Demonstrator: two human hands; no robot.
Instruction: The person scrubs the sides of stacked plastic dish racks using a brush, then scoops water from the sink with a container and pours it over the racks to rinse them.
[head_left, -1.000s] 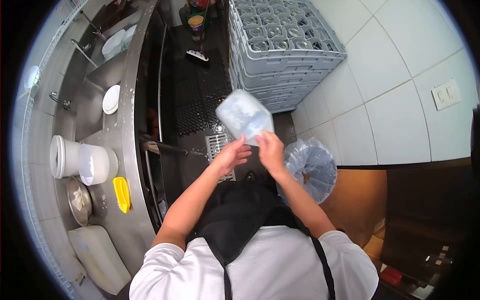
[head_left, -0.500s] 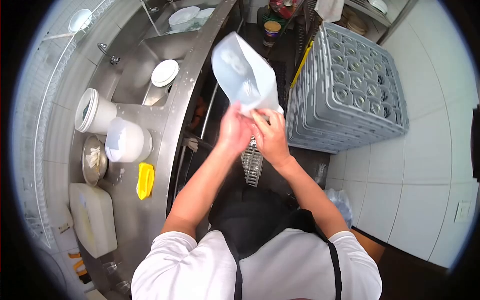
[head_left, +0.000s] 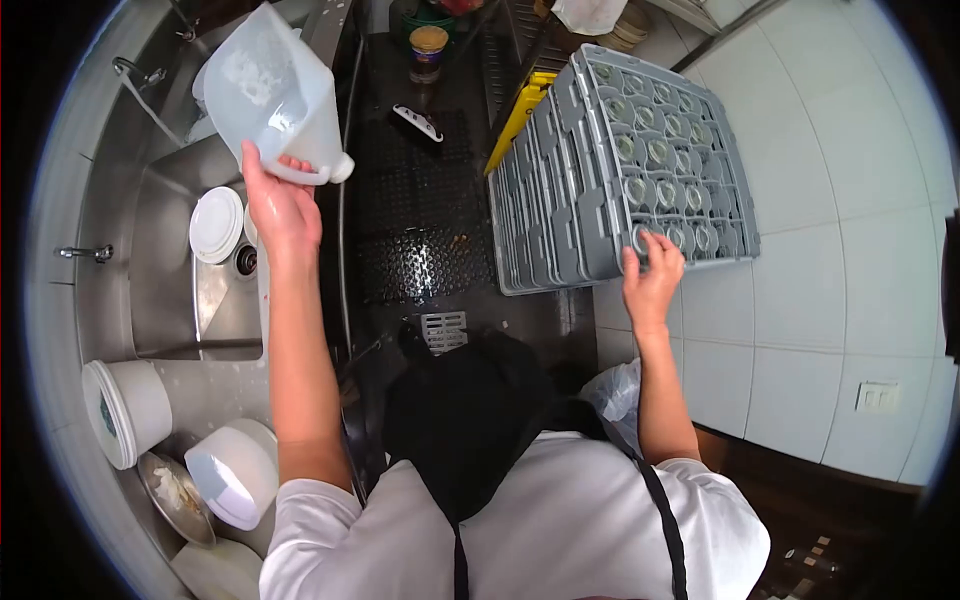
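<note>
My left hand (head_left: 283, 205) is wrapped round the handle of a translucent white plastic jug (head_left: 270, 95), whose bottom is cut away and whose capped neck points right. The jug is raised over the sink's edge. On the other side, my right hand (head_left: 655, 275) is at the near corner of a grey glass rack (head_left: 545, 190), fingers apart and bent over a drinking glass (head_left: 643, 236) there. Whether those fingertips touch the glass or the rack I cannot tell. Upturned glasses (head_left: 662, 155) fill much of the rack's top.
Left, a steel sink (head_left: 165, 265) holds white lids (head_left: 216, 225) beside the drain. White buckets (head_left: 135, 410) and a metal bowl (head_left: 175, 495) stand on the counter. A yellow sign (head_left: 518, 120) leans by the rack. The dark floor has a wet mat (head_left: 420, 265) and a drain grate (head_left: 444, 330).
My right hand has let go of the jug and moved right to the glass rack. My left hand has carried the jug left, towards the sink. The view has shifted.
</note>
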